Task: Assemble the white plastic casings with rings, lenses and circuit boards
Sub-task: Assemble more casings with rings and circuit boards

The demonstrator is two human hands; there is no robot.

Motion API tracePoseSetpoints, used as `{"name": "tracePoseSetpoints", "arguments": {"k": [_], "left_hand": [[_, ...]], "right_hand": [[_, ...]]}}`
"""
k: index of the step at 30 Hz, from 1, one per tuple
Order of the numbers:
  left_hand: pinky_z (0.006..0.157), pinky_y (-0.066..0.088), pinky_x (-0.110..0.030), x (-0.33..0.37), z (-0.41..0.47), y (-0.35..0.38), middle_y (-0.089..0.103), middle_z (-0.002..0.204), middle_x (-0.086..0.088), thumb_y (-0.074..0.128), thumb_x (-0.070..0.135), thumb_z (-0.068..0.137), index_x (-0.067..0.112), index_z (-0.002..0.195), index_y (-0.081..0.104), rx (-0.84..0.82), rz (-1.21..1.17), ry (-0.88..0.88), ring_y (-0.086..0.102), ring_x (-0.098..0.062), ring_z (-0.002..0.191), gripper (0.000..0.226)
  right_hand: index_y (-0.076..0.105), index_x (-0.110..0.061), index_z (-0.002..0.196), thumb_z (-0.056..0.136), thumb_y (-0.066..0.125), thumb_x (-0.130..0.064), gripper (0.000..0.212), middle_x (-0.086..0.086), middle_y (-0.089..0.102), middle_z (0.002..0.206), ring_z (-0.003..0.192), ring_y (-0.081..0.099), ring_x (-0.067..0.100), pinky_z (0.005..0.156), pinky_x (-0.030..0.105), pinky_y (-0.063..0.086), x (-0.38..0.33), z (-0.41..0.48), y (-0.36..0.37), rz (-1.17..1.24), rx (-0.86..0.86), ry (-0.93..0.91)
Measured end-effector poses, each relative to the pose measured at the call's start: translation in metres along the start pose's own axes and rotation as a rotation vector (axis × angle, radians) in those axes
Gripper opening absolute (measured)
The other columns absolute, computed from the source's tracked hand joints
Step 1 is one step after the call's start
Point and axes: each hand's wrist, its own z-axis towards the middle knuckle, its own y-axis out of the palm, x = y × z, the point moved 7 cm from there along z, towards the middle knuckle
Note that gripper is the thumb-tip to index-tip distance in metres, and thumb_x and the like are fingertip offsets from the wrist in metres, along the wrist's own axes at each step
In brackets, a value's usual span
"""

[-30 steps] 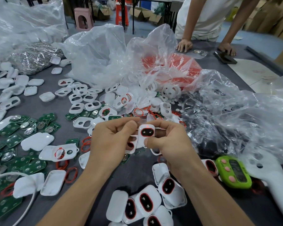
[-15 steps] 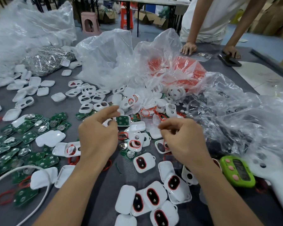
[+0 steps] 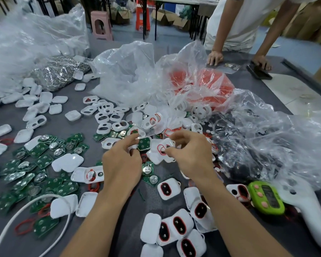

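Handling the casing (image 3: 160,144): I judge it light, stiff, thin-walled and slick. It is best pinched by its outer edges, clear of the opening.
Head view, casing: mid-picture over the cluttered tabletop (image 3: 63,125), at 10 o'clock of the right hand (image 3: 191,156).
Right hand: thumb and fingertips pinch the casing's right side.
Ring (image 3: 160,148): red and thin, probably floppy. It lies on the casing's face beside the thumb and may spring out, so press it, never tug.
Board (image 3: 144,143): green, at 9 o'clock of the casing and touching it. It looks rigid and should be held by its edges.
Left hand (image 3: 121,162): fingers half curled, tips at the board's left edge. Whether they pinch it I cannot tell.
Pile (image 3: 180,225): closed casings at 6 o'clock.
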Motion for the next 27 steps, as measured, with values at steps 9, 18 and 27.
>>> {"name": "tracePoseSetpoints", "arguments": {"k": [9,18,27], "left_hand": [[0.105,0.043,-0.026,0.024,0.001,0.005,0.07,0.124,0.012,0.063,0.002,0.09,0.032,0.124,0.072,-0.038,0.1,0.233,0.061,-0.014,0.119,0.046],[0.112,0.037,-0.04,0.012,0.038,0.014,0.04,0.159,0.005,0.06,0.015,0.097,0.044,0.158,0.021,-0.183,0.184,0.105,0.037,-0.018,0.145,0.077],[0.12,0.029,-0.045,-0.022,0.082,-0.006,0.035,0.161,-0.005,0.053,0.01,0.094,0.02,0.157,0.03,-0.191,0.431,0.049,0.023,-0.023,0.152,0.068]], "right_hand": [[0.08,-0.028,0.101,0.088,0.074,-0.007,0.025,-0.003,0.075,0.079,0.065,0.064,0.004,0.067,0.028,0.055,0.031,0.0,-0.03,0.252,0.062,0.16],[0.068,-0.032,0.13,0.09,0.066,-0.004,0.049,-0.011,0.071,0.119,0.074,0.059,-0.018,0.07,-0.008,0.038,-0.013,0.0,-0.019,-0.129,0.127,-0.081],[0.064,-0.027,0.135,0.09,0.058,0.0,0.053,0.012,0.052,0.141,0.131,0.046,0.029,0.104,0.029,0.04,-0.062,0.068,0.086,-0.452,-0.286,-0.253]]}}
